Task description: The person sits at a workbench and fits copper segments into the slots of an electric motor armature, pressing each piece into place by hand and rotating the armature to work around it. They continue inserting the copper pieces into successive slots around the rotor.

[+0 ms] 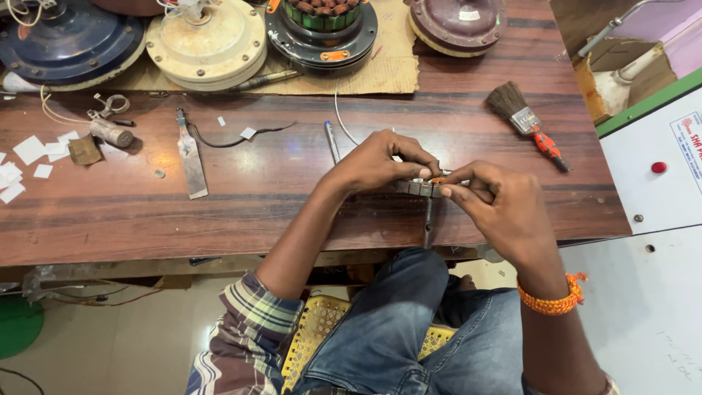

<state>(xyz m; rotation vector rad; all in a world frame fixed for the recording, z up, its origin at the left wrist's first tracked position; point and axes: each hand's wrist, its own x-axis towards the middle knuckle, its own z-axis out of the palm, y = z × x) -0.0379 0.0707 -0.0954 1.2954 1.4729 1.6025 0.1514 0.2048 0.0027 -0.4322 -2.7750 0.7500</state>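
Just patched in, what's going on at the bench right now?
A seated person is working at a wooden bench. Both hands pinch a small metal toothed part at the near edge: the left hand holds it from above, the right hand works its end with the fingertips. A paintbrush lies to the right, a flat metal blade and a pen to the left. Several round fan motor housings stand along the far side.
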